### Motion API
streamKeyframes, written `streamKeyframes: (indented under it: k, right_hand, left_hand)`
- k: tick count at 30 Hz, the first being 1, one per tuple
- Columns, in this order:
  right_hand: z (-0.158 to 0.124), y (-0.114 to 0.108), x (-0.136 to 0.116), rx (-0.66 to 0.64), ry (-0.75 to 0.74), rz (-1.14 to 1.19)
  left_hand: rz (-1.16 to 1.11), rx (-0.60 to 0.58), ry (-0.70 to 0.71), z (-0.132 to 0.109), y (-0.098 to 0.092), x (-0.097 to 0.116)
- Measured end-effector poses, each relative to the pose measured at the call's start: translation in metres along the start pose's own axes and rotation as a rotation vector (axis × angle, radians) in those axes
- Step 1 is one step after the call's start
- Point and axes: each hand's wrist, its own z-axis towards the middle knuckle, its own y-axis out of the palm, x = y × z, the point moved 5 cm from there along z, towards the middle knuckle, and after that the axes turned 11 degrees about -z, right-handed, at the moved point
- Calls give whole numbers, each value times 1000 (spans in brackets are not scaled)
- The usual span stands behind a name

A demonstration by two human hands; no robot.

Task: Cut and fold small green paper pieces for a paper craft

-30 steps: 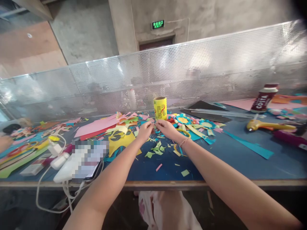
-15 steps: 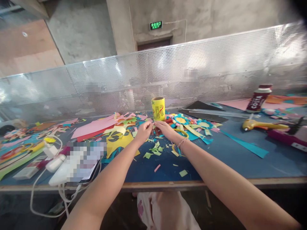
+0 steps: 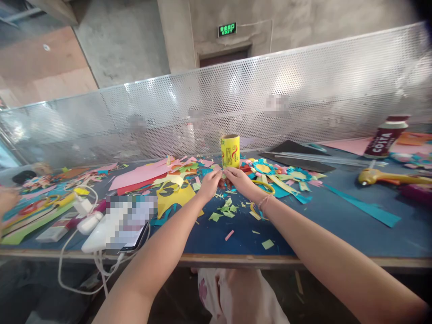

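Note:
My left hand (image 3: 211,183) and my right hand (image 3: 235,181) meet at the middle of the blue table (image 3: 216,238), fingers pinched together at the tips. Whatever they hold between them is too small to make out. Just behind them stands an upright yellow roll (image 3: 230,151) with a hollow brown core. Green paper scraps (image 3: 228,208) lie in front of my hands. A cut yellow sheet (image 3: 175,198) is left of my left hand. Blue paper flowers (image 3: 263,167) lie right of the roll, and a yellow scissor handle (image 3: 265,186) shows beside my right wrist.
A phone (image 3: 135,229), white charger and cables lie front left. Pink sheets (image 3: 141,174) are behind them. At right are a blue strip (image 3: 366,206), a yellow glue gun (image 3: 378,176) and a COSTA bottle (image 3: 386,137). Another person's hand (image 3: 8,200) shows at the left edge.
The whole view has shifted, so the table's things appear farther right. Another person's hand has come into view at the left edge. My hands remain together in front of the roll.

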Motion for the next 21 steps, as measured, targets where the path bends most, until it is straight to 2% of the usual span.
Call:
streamKeyframes:
  k: [5,10,16,21]
  right_hand:
    - [-2,1,-4,-17,18,15]
    - [-4,0,-3,-9,90,123]
    - [-2,-1,0,18,67,135]
    - [-4,-4,-4,52,39,90]
  left_hand:
    - [149,55,106,-5,1,11]
    - [249,77,215,-11,4,23]
    - [297,66,210,-9,5,22]
    - [226,58,166,-6,6,13]
